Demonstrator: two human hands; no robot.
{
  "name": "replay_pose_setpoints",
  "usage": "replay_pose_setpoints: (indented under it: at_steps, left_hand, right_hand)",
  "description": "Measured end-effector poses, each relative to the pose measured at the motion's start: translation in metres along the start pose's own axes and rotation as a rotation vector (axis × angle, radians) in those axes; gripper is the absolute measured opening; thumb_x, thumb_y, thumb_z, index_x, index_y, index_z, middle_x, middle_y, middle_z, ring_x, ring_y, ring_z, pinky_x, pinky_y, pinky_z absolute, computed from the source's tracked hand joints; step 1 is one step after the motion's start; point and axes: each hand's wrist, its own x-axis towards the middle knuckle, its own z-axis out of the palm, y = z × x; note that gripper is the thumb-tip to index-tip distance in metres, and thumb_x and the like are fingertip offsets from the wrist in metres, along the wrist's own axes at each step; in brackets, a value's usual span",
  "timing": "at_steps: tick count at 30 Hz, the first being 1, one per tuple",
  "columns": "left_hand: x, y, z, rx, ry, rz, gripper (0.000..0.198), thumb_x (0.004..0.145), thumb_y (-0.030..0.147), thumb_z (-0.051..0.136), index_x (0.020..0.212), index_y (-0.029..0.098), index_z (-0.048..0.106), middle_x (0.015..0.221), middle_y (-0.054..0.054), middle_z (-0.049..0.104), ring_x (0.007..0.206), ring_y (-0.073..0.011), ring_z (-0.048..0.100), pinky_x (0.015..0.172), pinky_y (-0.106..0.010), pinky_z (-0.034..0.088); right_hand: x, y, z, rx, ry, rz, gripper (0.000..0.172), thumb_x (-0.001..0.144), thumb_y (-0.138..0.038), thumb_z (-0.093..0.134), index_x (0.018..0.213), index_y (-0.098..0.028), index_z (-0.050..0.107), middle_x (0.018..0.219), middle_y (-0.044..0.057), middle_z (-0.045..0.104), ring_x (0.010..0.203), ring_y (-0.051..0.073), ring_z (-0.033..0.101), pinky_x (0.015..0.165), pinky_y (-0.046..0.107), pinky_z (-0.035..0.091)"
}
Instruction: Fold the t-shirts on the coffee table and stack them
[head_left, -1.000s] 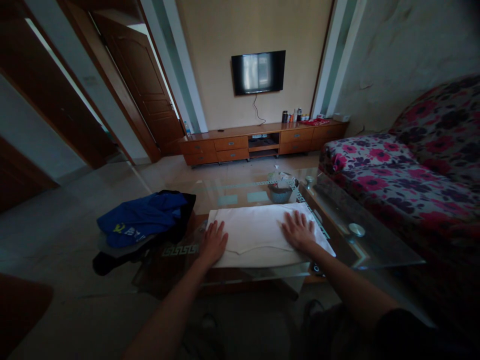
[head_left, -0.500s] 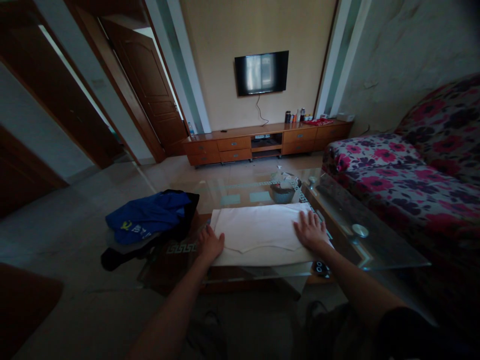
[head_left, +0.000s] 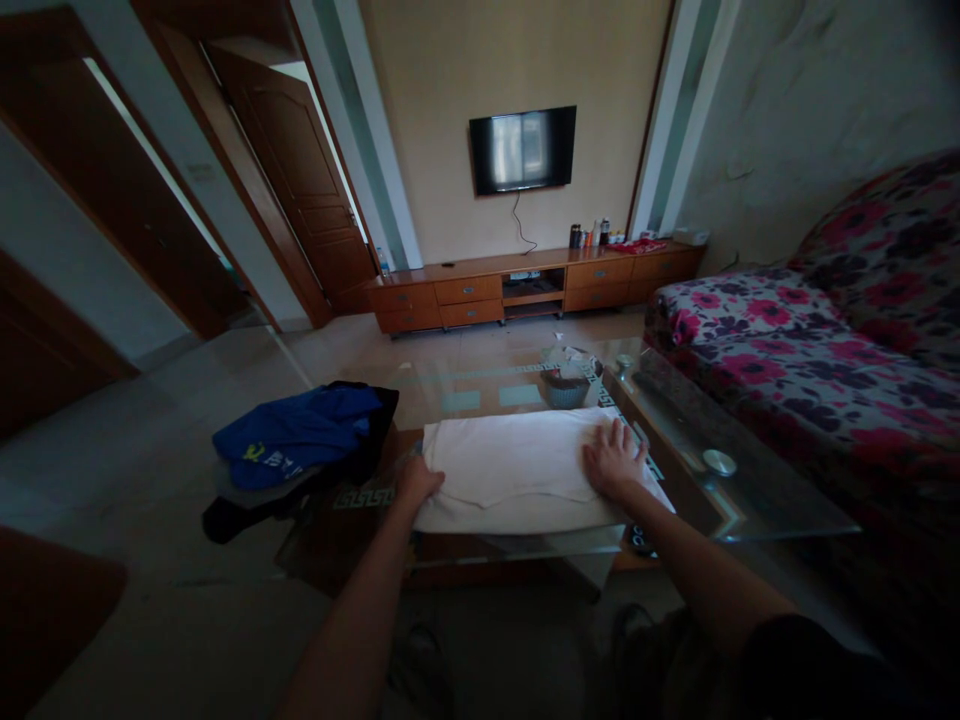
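A folded white garment [head_left: 510, 470] lies flat on the glass table, with a wavy hem edge across its front part. My left hand [head_left: 417, 487] grips its left edge, thumb on top; the other fingers are mostly hidden at the side. On the right part of the cloth rests my right hand [head_left: 616, 462], palm down with fingers spread. To the left, a heap of clothes, with a blue printed garment [head_left: 300, 430] on top of grey and black ones, lies at the table's left end.
The glass table [head_left: 780, 510] has a patterned border. A small basket [head_left: 567, 388] with crumpled contents shows beyond the garment. A flowered sofa [head_left: 810, 350] stands at the right. Farther back are a low wooden cabinet [head_left: 469, 290] with bottles and a wall television [head_left: 523, 150].
My left hand has turned from lying with fingers spread at the garment's left edge to gripping that edge. My right hand has shifted slightly left on the cloth, still flat.
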Motion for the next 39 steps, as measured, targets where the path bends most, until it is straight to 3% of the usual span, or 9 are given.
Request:
replay_pose_setpoints:
  at_steps: [4,7,10,15,20,25,30,34,39]
  left_hand:
    - [-0.002,0.01,-0.007,0.017,0.01,0.074,0.035,0.08,0.029,0.07,0.111,0.013,0.069,0.125,-0.021,0.069,0.117,-0.0333,0.065,0.093,-0.036,0.05]
    - [-0.011,0.027,-0.014,0.032,0.045,0.117,0.041,0.082,0.023,0.066,0.123,0.018,0.065,0.121,-0.02,0.07,0.111,-0.0327,0.067,0.09,-0.038,0.05]
    - [-0.029,0.058,-0.02,0.089,0.12,0.184,0.045,0.087,0.018,0.059,0.132,0.021,0.06,0.114,-0.02,0.071,0.103,-0.0353,0.069,0.086,-0.043,0.05]
    - [-0.072,0.119,-0.018,0.14,0.161,0.353,0.042,0.096,0.016,0.042,0.135,0.023,0.058,0.105,-0.019,0.072,0.102,-0.0333,0.069,0.09,-0.044,0.049]
    - [-0.12,0.14,-0.003,-0.116,-0.138,0.682,0.059,0.083,0.024,0.067,0.14,0.025,0.052,0.121,-0.017,0.069,0.108,-0.0341,0.067,0.096,-0.043,0.048]
    - [-0.154,0.125,0.007,-0.178,-0.578,0.857,0.034,0.084,0.038,0.065,0.116,0.026,0.068,0.102,-0.009,0.074,0.089,-0.0291,0.071,0.085,-0.041,0.053]
    - [-0.164,0.118,0.048,-0.41,-1.266,0.501,0.025,0.086,0.047,0.065,0.087,0.021,0.067,0.076,-0.004,0.07,0.067,-0.022,0.07,0.074,-0.04,0.055]
    - [-0.165,0.12,0.073,-1.018,-1.266,0.153,0.03,0.075,0.034,0.079,0.094,0.016,0.064,0.091,-0.008,0.071,0.075,-0.0203,0.071,0.08,-0.038,0.054]
    - [-0.159,0.118,0.068,-1.663,-1.123,-0.124,0.032,0.082,0.036,0.074,0.103,0.016,0.061,0.116,-0.012,0.067,0.102,-0.0217,0.069,0.089,-0.032,0.052]
  right_hand:
    - [-0.001,-0.032,-0.02,0.372,-0.018,-0.136,0.054,0.091,-0.031,0.051,0.14,-0.012,0.054,0.16,0.019,0.031,0.148,0.034,0.022,0.119,0.054,0.019]
    - [0.0,-0.07,-0.03,0.98,-0.289,-0.118,0.039,0.08,-0.025,0.063,0.118,-0.014,0.068,0.14,0.018,0.054,0.134,0.03,0.045,0.117,0.044,0.028]
    - [-0.001,-0.109,-0.032,1.158,-0.458,-0.077,0.028,0.081,-0.031,0.065,0.105,-0.018,0.069,0.113,0.013,0.068,0.105,0.026,0.063,0.101,0.044,0.046]
    - [-0.003,-0.138,-0.037,1.425,-0.667,0.023,0.036,0.09,-0.052,0.056,0.112,-0.023,0.062,0.11,0.009,0.069,0.086,0.018,0.069,0.082,0.038,0.056]
    - [0.0,-0.119,-0.047,1.7,-1.107,0.16,0.052,0.091,-0.064,0.049,0.102,-0.016,0.066,0.095,0.011,0.074,0.083,0.021,0.072,0.083,0.036,0.057]
    - [0.004,-0.097,-0.039,1.621,-0.957,0.224,0.021,0.082,-0.019,0.068,0.101,-0.01,0.07,0.091,0.013,0.077,0.081,0.023,0.074,0.083,0.035,0.059]
    - [0.007,-0.096,-0.042,1.639,-0.863,0.222,0.016,0.083,-0.009,0.062,0.097,-0.01,0.069,0.087,0.014,0.077,0.076,0.022,0.074,0.079,0.035,0.06]
    - [0.009,-0.105,-0.06,1.721,-0.821,0.175,0.013,0.087,-0.013,0.06,0.098,-0.013,0.066,0.085,0.01,0.076,0.075,0.02,0.074,0.08,0.033,0.06]
    - [0.016,-0.117,-0.075,1.731,-0.776,0.148,0.006,0.089,-0.017,0.059,0.093,-0.016,0.062,0.076,0.007,0.073,0.073,0.02,0.073,0.074,0.031,0.06]
